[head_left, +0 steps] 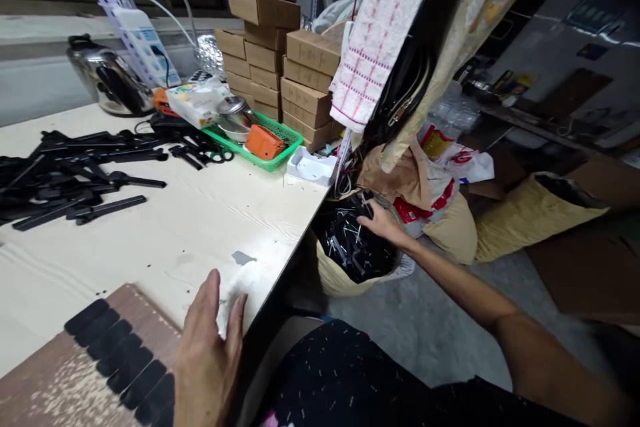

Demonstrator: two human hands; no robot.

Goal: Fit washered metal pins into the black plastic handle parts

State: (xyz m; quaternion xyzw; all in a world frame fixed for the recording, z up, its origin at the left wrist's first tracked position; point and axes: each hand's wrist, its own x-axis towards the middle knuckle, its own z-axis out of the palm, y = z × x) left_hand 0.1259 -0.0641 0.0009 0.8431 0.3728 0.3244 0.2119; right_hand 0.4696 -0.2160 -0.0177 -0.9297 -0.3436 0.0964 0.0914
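My right hand (383, 221) reaches down into the mouth of a sack (336, 273) on the floor. Its fingers are closed around something small, too dark to make out. Inside the sack lies a heap of black plastic parts (356, 255) with thin shiny pieces among them. My left hand (207, 353) is at the table's front edge, thumb and fingers apart, holding nothing. Beside it, a wooden board (145, 310) bears a row of overlapping black pieces with rounded ends (117, 353). A pile of long black plastic parts (75, 173) covers the table's left side.
Behind the pile stand a steel kettle (107, 77) and a green basket (273, 163) with an orange pouch (264, 142). Cardboard boxes (310, 90) are stacked at the back. A towel (367, 40) hangs above the sack. Another sack (535, 220) lies on the right.
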